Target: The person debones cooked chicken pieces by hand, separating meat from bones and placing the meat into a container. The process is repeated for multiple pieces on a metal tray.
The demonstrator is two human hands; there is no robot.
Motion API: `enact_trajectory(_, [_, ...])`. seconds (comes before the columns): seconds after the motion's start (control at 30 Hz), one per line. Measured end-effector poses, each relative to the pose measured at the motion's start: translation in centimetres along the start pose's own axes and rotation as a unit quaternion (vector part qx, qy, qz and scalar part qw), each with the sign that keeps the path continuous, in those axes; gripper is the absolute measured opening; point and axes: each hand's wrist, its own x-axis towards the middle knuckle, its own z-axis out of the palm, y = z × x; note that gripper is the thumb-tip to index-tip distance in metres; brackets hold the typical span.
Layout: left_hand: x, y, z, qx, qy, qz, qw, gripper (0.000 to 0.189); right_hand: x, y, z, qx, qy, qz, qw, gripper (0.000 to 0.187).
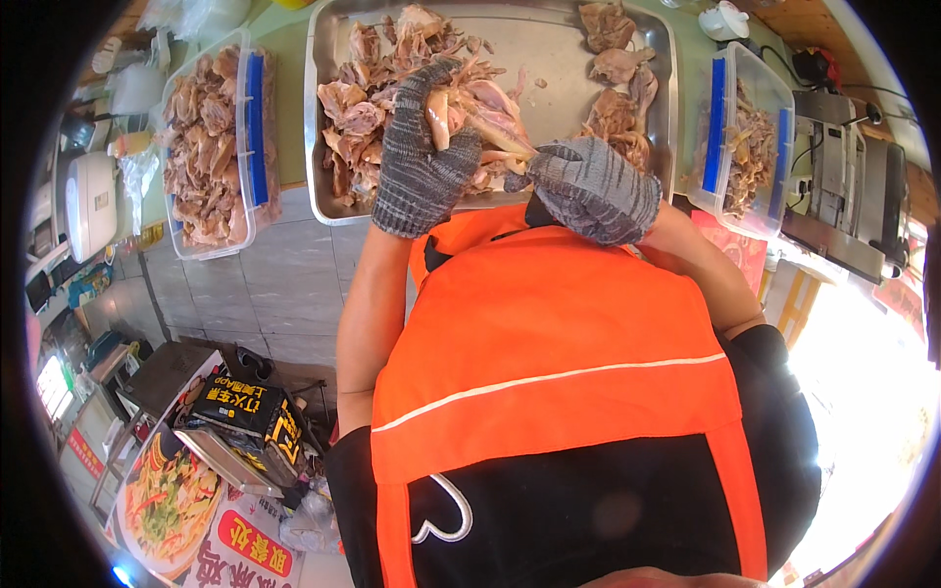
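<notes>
Both my hands wear grey knitted gloves and meet over the near edge of a steel tray [550, 65]. My left hand [426, 151] is closed around a piece of cooked poultry [496, 106] with skin and pale meat showing. The fingers of my right hand [594, 189] pinch the narrow bony end of that piece. Beneath and behind my left hand lies a heap of cooked poultry pieces [360, 117]. Several more pieces [612, 110] lie along the tray's right side. My right fingertips are partly hidden.
Left of the tray stands a clear plastic tub [250, 220] full of poultry pieces; on the right, another clear tub [785, 158] holds bony scraps. A metal appliance [845, 176] is beyond it. An orange apron [551, 331] covers my front, close below the tray's near rim.
</notes>
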Motion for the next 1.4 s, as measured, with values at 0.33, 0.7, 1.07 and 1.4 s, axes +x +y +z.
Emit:
enact_trajectory(0.33, [-0.2, -1.0, 0.1, 0.1, -0.091, -0.017, 0.991, 0.054, -0.3, 0.9, -1.6, 0.254, -0.073, 0.213, 0.941, 0.021])
enact_trajectory(0.7, [0.7, -1.1, -2.2, 0.303, -0.215, 0.049, 0.927, 0.042, -0.8, 1.3, -2.9, 0.166, -0.117, 0.178, 0.963, 0.013])
enact_trajectory(1.07, [0.0, -4.7, -3.2, 0.39, -0.162, 0.078, 0.903, 0.034, -1.6, -1.0, -4.3, 0.282, -0.047, 0.244, 0.927, 0.019])
enact_trajectory(1.4, [1.9, -4.5, -3.2, 0.459, -0.157, -0.122, 0.866, 0.073, -0.5, 0.8, -2.7, 0.822, 0.047, 0.379, 0.422, 0.025])
